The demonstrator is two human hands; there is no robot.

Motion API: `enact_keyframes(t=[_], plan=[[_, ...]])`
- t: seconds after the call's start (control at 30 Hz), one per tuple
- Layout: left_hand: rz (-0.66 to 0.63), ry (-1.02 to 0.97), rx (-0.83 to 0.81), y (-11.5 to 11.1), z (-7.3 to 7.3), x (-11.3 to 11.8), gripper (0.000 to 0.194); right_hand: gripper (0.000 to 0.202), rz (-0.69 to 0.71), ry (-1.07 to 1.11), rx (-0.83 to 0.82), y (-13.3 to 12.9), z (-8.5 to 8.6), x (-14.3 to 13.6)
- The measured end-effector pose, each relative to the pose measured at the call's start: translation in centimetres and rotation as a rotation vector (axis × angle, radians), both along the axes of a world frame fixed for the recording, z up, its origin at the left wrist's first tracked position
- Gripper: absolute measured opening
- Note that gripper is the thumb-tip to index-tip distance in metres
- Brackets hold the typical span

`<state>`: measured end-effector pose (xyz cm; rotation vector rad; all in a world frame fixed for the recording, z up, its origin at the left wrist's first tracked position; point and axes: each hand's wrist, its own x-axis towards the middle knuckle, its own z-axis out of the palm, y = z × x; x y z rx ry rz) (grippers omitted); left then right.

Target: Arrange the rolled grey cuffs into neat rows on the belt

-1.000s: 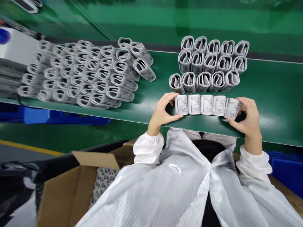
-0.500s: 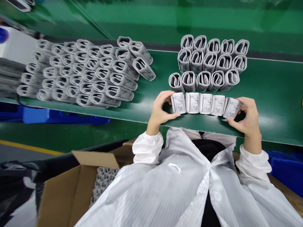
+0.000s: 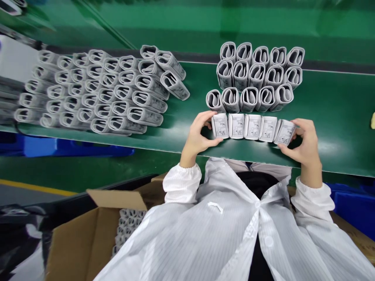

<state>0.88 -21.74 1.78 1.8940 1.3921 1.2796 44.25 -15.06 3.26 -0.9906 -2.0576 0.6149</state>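
Note:
A short row of rolled grey cuffs lies side by side at the front of the green work surface, printed drawings facing up. My left hand pinches the left end cuff between thumb and fingers. At the opposite end, my right hand grips the right end cuff, which sits slightly tilted. The fingertips behind both end cuffs are partly hidden. Just beyond the held row, three rows of rolled cuffs stand on end, their coiled edges showing.
A large group of rolled cuffs covers the left part of the green surface. Below left, an open cardboard box holds more rolls. Blue bins sit under the surface. A small yellowish object shows at the right edge.
The view has shifted slightly, so the rolls on the surface appear a little further left. Both hands keep the same hold on the row's ends.

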Motion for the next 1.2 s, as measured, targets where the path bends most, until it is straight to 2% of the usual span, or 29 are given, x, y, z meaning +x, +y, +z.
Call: enact_keyframes(t=[0.27,0.87,1.2], plan=[[-0.016,0.053,-0.003,0.1,0.2,-0.1,0.092,0.088,-0.004,-0.083,-0.031,-0.5,0.9,-0.1],[0.028,0.055,0.007,-0.1,-1.2,-0.8,0.103,0.085,-0.013,-0.092,-0.061,-0.7,0.8,-0.2],[0.023,0.005,-0.014,0.0,-0.9,-0.6,0.101,0.083,-0.008,-0.096,-0.06,-0.8,1.1,-0.3]])
